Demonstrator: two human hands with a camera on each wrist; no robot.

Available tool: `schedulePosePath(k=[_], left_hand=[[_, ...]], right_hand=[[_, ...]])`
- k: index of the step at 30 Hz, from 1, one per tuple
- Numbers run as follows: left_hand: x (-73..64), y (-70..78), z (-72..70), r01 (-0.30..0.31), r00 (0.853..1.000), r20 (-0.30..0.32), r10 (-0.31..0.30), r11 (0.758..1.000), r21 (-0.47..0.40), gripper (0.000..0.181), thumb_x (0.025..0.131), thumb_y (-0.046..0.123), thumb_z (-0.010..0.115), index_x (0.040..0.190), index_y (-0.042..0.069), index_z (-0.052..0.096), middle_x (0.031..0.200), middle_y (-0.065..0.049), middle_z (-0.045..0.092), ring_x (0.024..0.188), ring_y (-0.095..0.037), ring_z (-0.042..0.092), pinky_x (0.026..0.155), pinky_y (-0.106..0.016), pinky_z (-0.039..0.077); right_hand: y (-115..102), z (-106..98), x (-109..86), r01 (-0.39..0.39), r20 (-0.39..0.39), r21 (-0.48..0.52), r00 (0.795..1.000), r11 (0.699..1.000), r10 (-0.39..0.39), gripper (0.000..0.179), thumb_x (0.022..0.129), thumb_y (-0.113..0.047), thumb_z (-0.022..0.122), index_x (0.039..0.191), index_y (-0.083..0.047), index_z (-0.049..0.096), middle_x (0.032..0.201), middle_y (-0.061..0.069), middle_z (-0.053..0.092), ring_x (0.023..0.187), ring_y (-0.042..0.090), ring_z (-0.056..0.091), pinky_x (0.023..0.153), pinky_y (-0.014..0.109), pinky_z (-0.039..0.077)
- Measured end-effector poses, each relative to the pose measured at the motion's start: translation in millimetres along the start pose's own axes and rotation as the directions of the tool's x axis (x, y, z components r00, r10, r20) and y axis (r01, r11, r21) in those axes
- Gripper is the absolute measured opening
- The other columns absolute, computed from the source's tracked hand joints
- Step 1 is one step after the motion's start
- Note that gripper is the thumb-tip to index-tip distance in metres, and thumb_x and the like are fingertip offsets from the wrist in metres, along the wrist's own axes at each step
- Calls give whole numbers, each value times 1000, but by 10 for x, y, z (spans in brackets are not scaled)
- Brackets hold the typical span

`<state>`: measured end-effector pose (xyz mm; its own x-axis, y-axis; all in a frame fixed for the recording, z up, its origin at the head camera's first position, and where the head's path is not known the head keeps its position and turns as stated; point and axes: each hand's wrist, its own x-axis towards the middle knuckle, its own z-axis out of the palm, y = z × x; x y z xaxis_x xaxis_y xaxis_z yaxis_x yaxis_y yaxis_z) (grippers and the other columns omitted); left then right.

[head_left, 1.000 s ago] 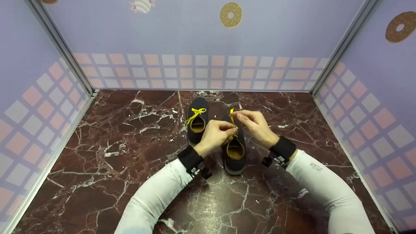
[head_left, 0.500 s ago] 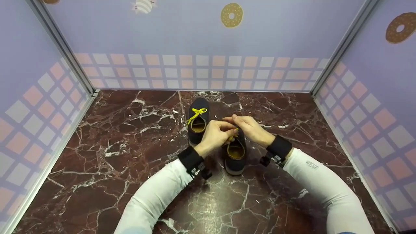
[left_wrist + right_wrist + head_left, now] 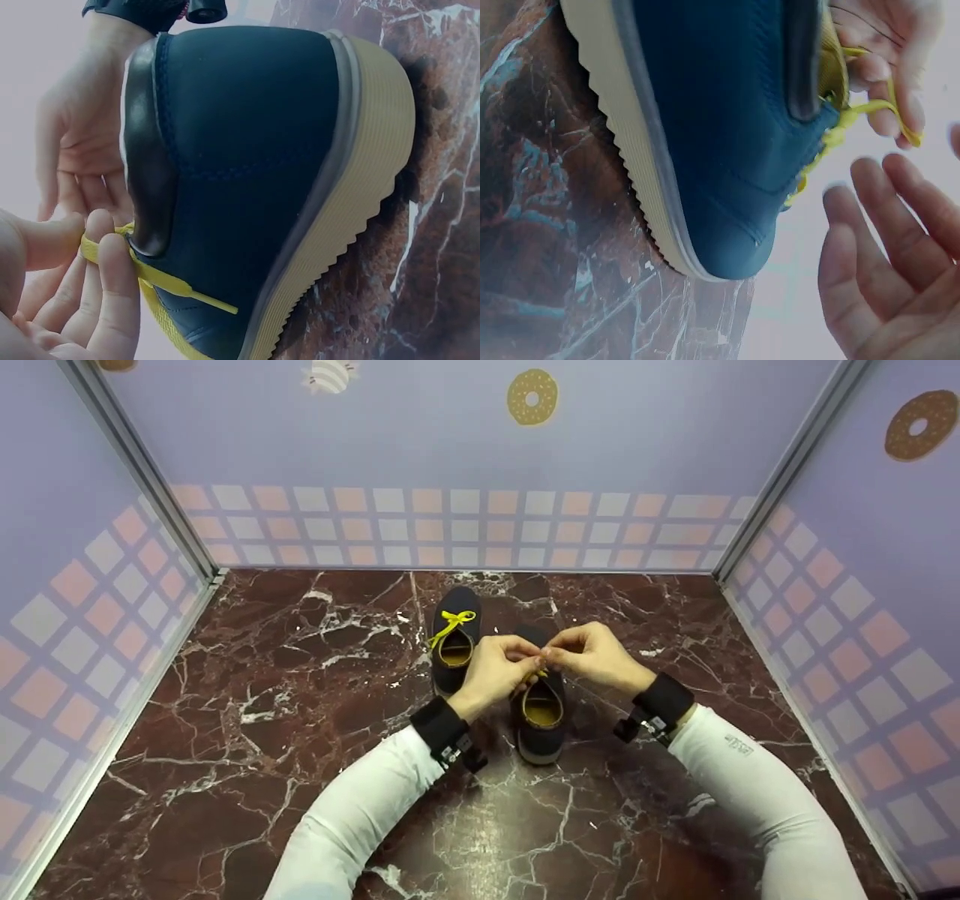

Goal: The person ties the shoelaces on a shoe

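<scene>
A dark blue shoe (image 3: pixel 541 744) with yellow laces stands on the marble floor, its sole pale and ridged. Over its lacing my left hand (image 3: pixel 496 671) pinches a loop of yellow shoelace (image 3: pixel 90 250) between thumb and fingertips. A loose lace end (image 3: pixel 176 285) hangs along the shoe's side. My right hand (image 3: pixel 600 660) has thumb and index at the left fingertips in the head view. In the right wrist view its other fingers (image 3: pixel 870 180) spread beside the lacing; I cannot tell whether it holds lace. Both hands partly hide the knot.
A matching shoe (image 3: pixel 456 601) stands just left of the worked one, its yellow bow (image 3: pixel 456 621) tied. Patterned lilac wall panels (image 3: pixel 420 450) enclose the floor (image 3: pixel 300 720) at the back and both sides.
My right hand first held a yellow lace upright ahead of the left hand, then crossed over the left fingers. It is now drawn back, fingertips meeting the left's. The left hand stays put.
</scene>
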<state>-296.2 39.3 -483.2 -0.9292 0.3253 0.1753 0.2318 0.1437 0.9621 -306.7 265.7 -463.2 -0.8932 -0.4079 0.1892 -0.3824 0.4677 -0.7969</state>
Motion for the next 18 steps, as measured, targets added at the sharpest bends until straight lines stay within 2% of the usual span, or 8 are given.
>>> schedulePosePath(k=[2,5,9,13,14,16,17,18], left_hand=[[11,4,12,-8,1000,-12,8,1000,17,6,99,7,83,101,1,83,87,-18,85,59,-7,70,54,-19,56],[29,11,13,-32,999,-20,34,997,75,7,97,8,86,97,3,81,89,-17,86,60,-5,68,57,-18,54],[49,24,-11,-59,998,4,60,985,159,6,95,8,86,97,7,80,93,-12,87,68,-1,72,64,-16,55],[59,57,-67,-69,997,52,59,970,234,8,94,10,80,102,10,84,95,-8,88,78,-7,78,69,-18,54],[60,70,-83,-77,996,56,64,961,264,11,94,10,78,103,10,85,96,-7,88,81,-10,79,71,-20,55],[63,95,-111,-111,994,54,98,930,350,20,94,7,71,105,10,87,99,-6,89,85,-17,80,74,-28,57],[63,107,-123,-129,992,49,120,906,403,24,93,6,68,107,10,88,101,-6,89,87,-21,80,76,-32,59],[107,17,-138,-166,986,48,163,871,461,27,93,6,66,107,11,89,102,-4,89,89,-22,81,78,-35,61]], right_hand=[[20,-9,-2,1,16,32,1000,999,-2,17,104,-14,78,106,0,87,90,29,82,66,0,68,60,15,52],[25,-4,3,8,26,58,1000,998,-9,17,103,-11,78,105,4,86,92,34,80,67,-2,71,61,14,54],[17,11,14,6,21,53,1000,999,-7,14,102,-6,78,101,5,86,87,34,79,65,-2,69,60,14,53],[10,24,25,5,13,31,1000,1000,-5,13,103,-4,76,99,4,86,85,30,79,64,-1,68,60,15,53],[10,26,26,7,10,25,1000,1000,-7,13,102,-4,76,99,3,86,85,29,79,64,0,68,60,15,53],[12,24,24,13,3,18,1000,1000,-13,13,102,-2,75,99,3,86,85,29,79,65,3,70,60,15,53],[13,23,22,17,-1,17,1000,1000,-17,13,102,-1,74,99,3,86,85,29,79,65,4,70,59,14,52],[13,22,22,19,-4,15,1000,1000,-19,13,102,0,74,99,3,86,85,29,79,65,6,70,59,14,51]])
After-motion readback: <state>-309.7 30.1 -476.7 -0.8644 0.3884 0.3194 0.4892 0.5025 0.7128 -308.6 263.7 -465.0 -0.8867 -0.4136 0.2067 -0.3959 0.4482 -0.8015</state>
